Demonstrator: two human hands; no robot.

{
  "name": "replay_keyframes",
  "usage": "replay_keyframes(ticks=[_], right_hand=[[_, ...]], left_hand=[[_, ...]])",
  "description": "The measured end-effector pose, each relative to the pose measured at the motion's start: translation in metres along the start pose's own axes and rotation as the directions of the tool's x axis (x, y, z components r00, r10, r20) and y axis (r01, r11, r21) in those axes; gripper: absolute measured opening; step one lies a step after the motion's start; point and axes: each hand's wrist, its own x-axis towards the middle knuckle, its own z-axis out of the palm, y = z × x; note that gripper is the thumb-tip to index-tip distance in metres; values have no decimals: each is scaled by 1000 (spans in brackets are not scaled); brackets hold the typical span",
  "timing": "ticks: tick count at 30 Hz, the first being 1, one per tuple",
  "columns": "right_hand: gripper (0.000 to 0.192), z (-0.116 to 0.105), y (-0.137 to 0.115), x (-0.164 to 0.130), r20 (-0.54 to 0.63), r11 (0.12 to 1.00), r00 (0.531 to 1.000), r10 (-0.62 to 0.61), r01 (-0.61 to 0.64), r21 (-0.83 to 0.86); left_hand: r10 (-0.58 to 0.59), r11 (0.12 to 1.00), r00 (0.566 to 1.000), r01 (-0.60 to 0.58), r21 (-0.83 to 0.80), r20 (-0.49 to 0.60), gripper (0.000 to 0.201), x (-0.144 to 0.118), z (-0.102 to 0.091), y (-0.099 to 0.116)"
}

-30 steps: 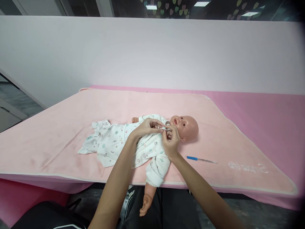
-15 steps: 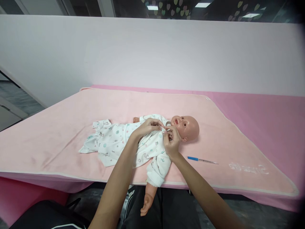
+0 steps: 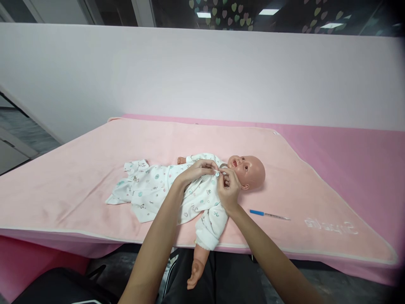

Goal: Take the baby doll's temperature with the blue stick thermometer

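Pale wall (image 3: 202,76) fills the background behind a desk (image 3: 363,160) covered in pink. Over the desk lies a lighter pink blanket (image 3: 79,169), reaching its near edge. At the blanket's middle a doll (image 3: 248,169) lies on its back, head to the right, one bare arm hanging over the near edge. It wears a white printed romper (image 3: 152,188), the legs trailing left. Just left of the doll's chin, the left hand (image 3: 198,170) and right hand (image 3: 228,189) meet at the romper's collar, each grip pressed together, pinching the collar fabric. Right of the doll's head, nearer the edge, a blue-capped thermometer (image 3: 268,214) lies flat on the blanket.
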Motion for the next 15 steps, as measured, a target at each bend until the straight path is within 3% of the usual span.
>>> replay_keyframes(ticks=[6,15], right_hand=[[29,-4,-5,2,115,1000,993,1,-1,-8],[30,-1,0,1,133,996,991,-31,41,-74]], left_hand=[[0,997,999,-3,-74,-44,18,0,-1,-5],[8,991,998,-17,-131,-66,21,1,-2,-8]])
